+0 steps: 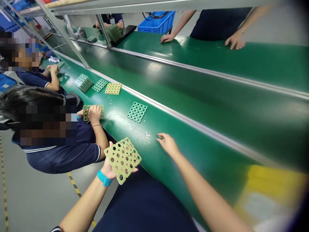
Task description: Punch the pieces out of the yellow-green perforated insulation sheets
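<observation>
The small white pieces (pixel 147 135) lie in a loose heap on the green tabletop (pixel 217 164), just beyond the fingertips of the right hand (pixel 169 145), toward the left of the view and almost level with them. A short stretch of bare surface is left between heap and fingers, and no contact is seen. The thumb and forefinger are pointed at the heap, with a narrow gap between their tips; nothing can be seen held there. No single long axis is shown by the heap, and how each piece is turned cannot be told at this size.

The left hand (pixel 106 169) is farther from the heap. By it a yellow plate (pixel 123 160) full of round holes is held from beneath, over the near edge of the tabletop, tilted, with its broad face turned up toward the view. The heap is thus set between the plate and the right hand, a little farther out than the plate. Beyond the heap, a green plate (pixel 137 112) with similar holes is laid flat, and one loose piece (pixel 144 121) is seen near its corner.
</observation>
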`<move>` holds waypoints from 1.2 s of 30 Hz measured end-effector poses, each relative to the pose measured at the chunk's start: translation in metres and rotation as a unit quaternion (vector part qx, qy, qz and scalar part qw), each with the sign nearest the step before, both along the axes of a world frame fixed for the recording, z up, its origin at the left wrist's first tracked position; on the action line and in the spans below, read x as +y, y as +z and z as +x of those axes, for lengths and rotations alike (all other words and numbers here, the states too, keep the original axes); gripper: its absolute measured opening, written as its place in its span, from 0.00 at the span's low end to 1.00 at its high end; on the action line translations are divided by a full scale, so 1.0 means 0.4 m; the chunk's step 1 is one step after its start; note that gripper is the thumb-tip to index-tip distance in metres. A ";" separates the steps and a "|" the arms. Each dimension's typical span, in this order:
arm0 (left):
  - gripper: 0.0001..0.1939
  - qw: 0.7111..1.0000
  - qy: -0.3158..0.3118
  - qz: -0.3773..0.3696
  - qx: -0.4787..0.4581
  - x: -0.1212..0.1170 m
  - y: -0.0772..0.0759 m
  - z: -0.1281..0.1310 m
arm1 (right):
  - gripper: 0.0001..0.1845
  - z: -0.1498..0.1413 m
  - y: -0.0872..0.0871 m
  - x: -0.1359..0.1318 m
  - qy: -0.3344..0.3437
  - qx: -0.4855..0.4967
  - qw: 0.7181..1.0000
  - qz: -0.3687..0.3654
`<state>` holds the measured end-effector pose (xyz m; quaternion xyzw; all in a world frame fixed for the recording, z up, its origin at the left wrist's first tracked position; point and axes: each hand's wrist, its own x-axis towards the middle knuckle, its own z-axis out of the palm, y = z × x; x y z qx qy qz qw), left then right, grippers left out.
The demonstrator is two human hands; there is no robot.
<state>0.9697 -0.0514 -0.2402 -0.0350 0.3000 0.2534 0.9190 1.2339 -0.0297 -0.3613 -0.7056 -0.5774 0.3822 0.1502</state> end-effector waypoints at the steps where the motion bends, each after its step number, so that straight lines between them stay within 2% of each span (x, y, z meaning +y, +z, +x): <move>1: 0.42 1.000 0.013 0.007 -0.005 -0.003 0.001 -0.017 | 0.10 0.006 -0.039 0.017 0.015 -0.009 1.000 -0.018; 3: 0.41 0.999 0.031 0.019 -0.012 -0.008 0.005 -0.038 | 0.10 0.002 -0.097 0.043 0.048 -0.024 0.998 -0.044; 6: 0.39 0.999 0.043 0.027 0.006 -0.013 0.016 -0.041 | 0.13 -0.032 -0.135 0.066 0.077 -0.056 0.993 -0.063; 10: 0.37 0.998 0.033 0.033 0.042 -0.011 0.042 -0.016 | 0.13 -0.061 -0.138 0.079 0.093 -0.098 0.988 -0.069; 15: 0.37 0.997 0.003 0.054 0.063 0.000 0.054 -0.005 | 0.12 -0.034 -0.133 0.064 0.105 -0.118 0.984 -0.078; 20: 0.39 0.999 0.010 0.032 0.017 0.010 0.043 0.000 | 0.17 -0.036 -0.129 0.060 0.113 -0.101 0.986 -0.074; 24: 0.38 0.998 0.011 0.020 0.050 0.017 0.070 0.013 | 0.15 -0.059 -0.132 0.084 0.120 -0.080 0.986 -0.082; 27: 0.38 0.997 0.012 0.032 0.068 0.019 0.093 0.017 | 0.13 -0.041 -0.138 0.076 0.098 -0.066 0.988 -0.099; 29: 0.38 0.997 0.008 0.039 0.069 0.021 0.098 0.016 | 0.13 -0.008 -0.142 0.048 0.069 -0.057 0.990 -0.112; 33: 0.40 0.998 -0.001 0.041 0.046 0.028 0.085 0.021 | 0.11 0.066 -0.141 -0.040 -0.012 -0.024 0.991 -0.132; 36: 0.41 0.999 -0.015 0.048 0.000 0.042 0.077 0.040 | 0.10 0.086 -0.126 -0.088 -0.080 0.035 0.988 -0.131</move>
